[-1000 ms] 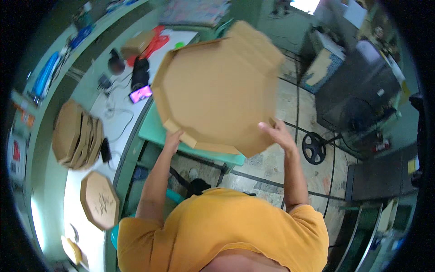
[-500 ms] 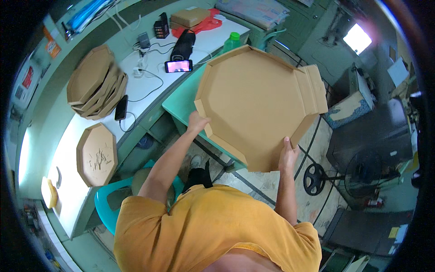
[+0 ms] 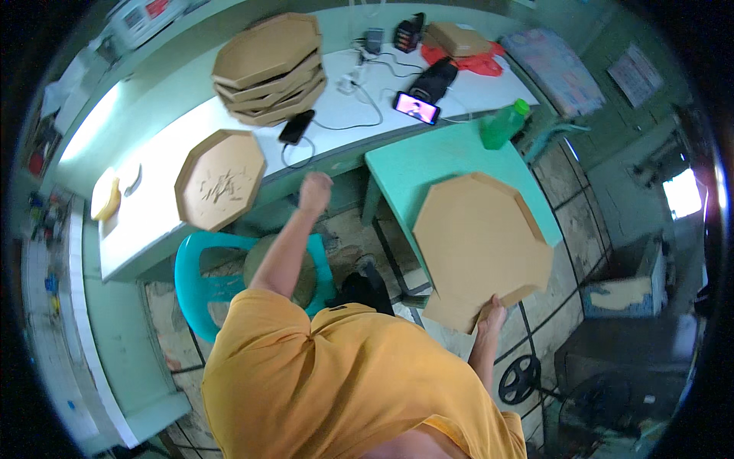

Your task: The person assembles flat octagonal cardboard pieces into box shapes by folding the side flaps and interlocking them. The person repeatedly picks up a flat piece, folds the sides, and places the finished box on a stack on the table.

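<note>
1. Big cardboard tray (image 3: 485, 237) is over the green table (image 3: 397, 164) rn, near end sticking out past the edge toward me. Can't tell if it's resting there or just above. Only my right hand (image 3: 492, 314) has it, fingers clamped on the near rim, so it could twist or sag b/c I've got no 2nd hand on it.
2. Board looks thin, so pinching too hard at that one spot could crease it imo.
3. Green bottle (image 3: 501, 128) stands past the tray's far end. A fwd shove w/o looking could prob knock it over.
4. My left hand (image 3: 315, 193) is near the counter (image 3: 141, 233), nothing visible in it. Too blurry to tell if those fingers are open or closed, sry.
5. Cord (image 3: 297, 167) from the dark phone (image 3: 297, 128) droops over the counter edge near that hand. Snag it & the phone could get dragged off.
6. Small tray (image 3: 229, 153) w/ dark slivers (image 3: 220, 187) sits at the counter's front edge, so a bump could tip it = mess.
7. Stack of trays (image 3: 267, 50) looks uneven; a knock might slide the top one.
</note>
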Action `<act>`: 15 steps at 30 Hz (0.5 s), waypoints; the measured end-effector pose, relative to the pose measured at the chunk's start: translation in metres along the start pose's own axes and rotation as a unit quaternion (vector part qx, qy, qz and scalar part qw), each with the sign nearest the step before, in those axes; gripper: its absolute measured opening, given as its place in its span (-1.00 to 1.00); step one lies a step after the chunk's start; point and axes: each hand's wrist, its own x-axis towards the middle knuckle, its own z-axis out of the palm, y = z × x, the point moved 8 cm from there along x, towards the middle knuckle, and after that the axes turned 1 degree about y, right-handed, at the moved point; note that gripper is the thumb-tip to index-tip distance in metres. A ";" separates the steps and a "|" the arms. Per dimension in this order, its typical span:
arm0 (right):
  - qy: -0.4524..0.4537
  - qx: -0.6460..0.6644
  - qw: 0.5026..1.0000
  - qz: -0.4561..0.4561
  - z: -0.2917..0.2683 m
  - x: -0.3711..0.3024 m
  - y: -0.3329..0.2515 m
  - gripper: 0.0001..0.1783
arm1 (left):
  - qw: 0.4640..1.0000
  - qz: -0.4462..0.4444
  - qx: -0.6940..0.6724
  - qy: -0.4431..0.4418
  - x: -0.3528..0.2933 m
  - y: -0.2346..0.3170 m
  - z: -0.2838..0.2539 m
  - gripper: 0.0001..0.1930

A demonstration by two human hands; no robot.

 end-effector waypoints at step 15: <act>-0.072 -0.519 0.849 -0.072 0.003 -0.015 0.033 -0.56 | 0.977 0.105 -0.062 -0.172 -0.035 0.078 0.027 -0.64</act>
